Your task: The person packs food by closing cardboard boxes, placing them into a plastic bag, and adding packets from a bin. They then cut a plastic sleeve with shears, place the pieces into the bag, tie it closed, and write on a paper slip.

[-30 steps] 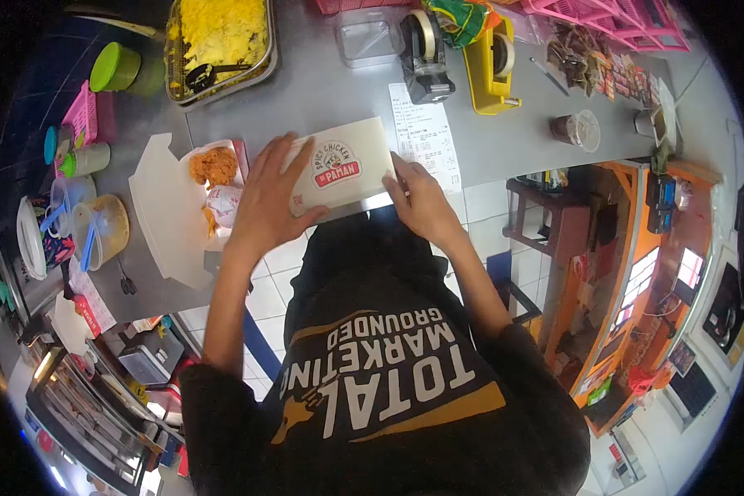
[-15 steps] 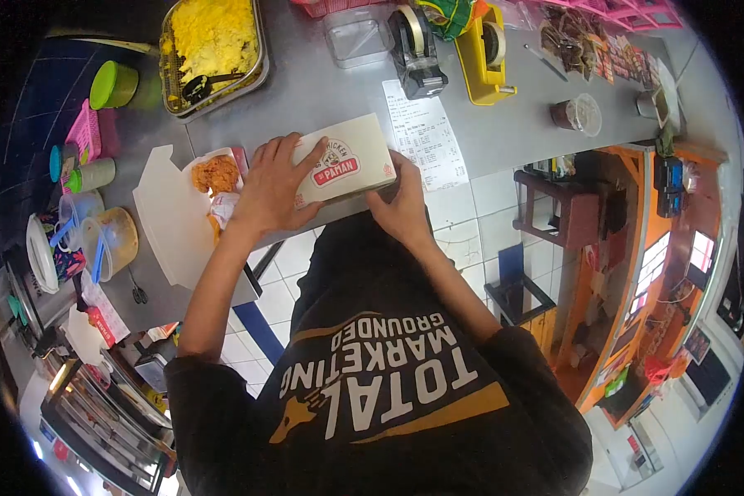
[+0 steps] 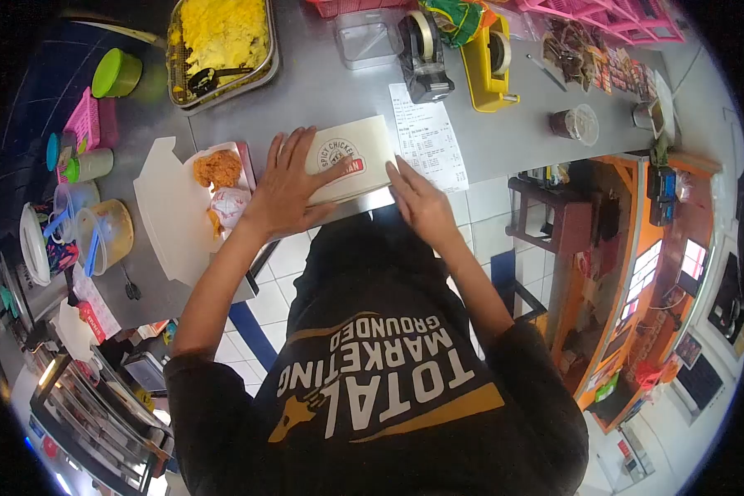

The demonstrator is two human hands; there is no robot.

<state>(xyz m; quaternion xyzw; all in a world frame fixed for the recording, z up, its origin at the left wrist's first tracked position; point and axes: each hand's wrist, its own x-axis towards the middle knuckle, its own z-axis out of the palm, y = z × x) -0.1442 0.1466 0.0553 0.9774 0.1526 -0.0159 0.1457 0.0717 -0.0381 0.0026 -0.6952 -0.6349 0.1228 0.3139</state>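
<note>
A closed white food box with a red "Spicy Chicken" logo lies at the near edge of the steel counter. My left hand rests flat on its lid with the fingers spread, covering the box's left half. On the box's right near edge my right hand presses with the fingers straight. Just left of it stands an open white box holding a piece of fried chicken and a wrapped white bundle.
A paper receipt lies right of the closed box. Behind it stand a black tape dispenser and a yellow one. A metal tray of yellow food sits far left, sauce tubs at the left edge. A lidded cup stands right.
The closed box was tilted and shifted in both hands, and now lies flat on the counter edge. My left hand has spread out over the lid; my right hand has flattened against the box's right edge.
</note>
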